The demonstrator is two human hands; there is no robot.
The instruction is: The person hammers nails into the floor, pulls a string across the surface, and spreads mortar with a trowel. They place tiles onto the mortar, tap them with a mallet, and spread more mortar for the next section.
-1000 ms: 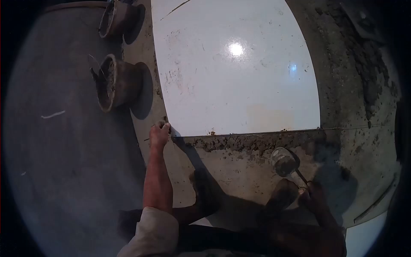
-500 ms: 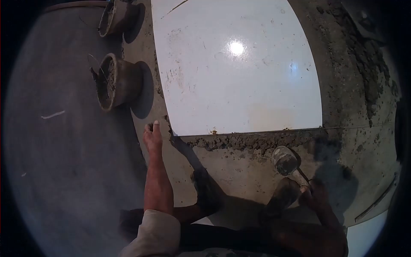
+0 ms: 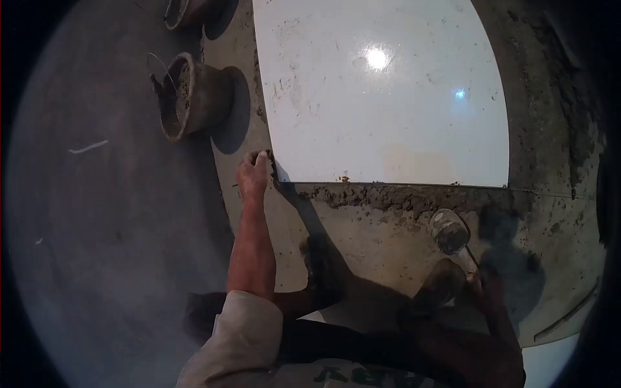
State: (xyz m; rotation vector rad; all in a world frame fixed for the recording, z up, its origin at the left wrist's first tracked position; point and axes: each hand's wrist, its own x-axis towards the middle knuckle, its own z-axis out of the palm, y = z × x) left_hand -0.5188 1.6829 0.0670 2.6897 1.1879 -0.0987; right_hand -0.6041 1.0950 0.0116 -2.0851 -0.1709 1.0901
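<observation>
My left hand is closed beside the near left corner of a large white tile, its thumb and fingers pressed together. What they hold, if anything, is hidden. A dark line of crumbly mortar runs along the tile's near edge. My right hand, dim in shadow, is wrapped round the handle of a mallet. The mallet's round, mortar-stained head is low over the floor, just short of the mortar line.
A bucket with mortar inside and a wire handle stands left of the tile, and a second bucket is farther back. More rough mortar lies to the right. My foot is near the mallet.
My left hand has moved up and right, closer to the tile's corner. The mallet remains in my right hand, its head turned slightly. The whole view has shifted a little.
</observation>
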